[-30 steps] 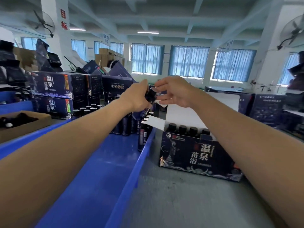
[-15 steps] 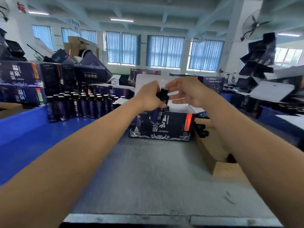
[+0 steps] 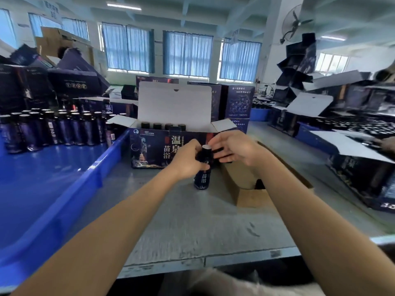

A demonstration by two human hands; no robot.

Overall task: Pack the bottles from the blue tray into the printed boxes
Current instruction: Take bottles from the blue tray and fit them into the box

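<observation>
Bottle [image 3: 202,178] came down before the printed box [image 3: 149,146] — left hand [image 3: 188,159] grips it, right hand [image 3: 233,149] pinches cap [image 3: 207,148]; slot it in upright.

A brown cardboard carton [image 3: 250,198] is located on the grey worktable [image 3: 192,227]; a fan [image 3: 296,23] is mounted near the blue-curtained windows [image 3: 188,54].

1. Both bare forearms reach forward and converge at the centre.
2. The left hand [image 3: 188,162] is curled round the upper part of a bottle [image 3: 202,178].
3. The right hand [image 3: 234,149] meets it, thumb and fingers [image 3: 222,155] pinching the bottle's cap end.
</observation>
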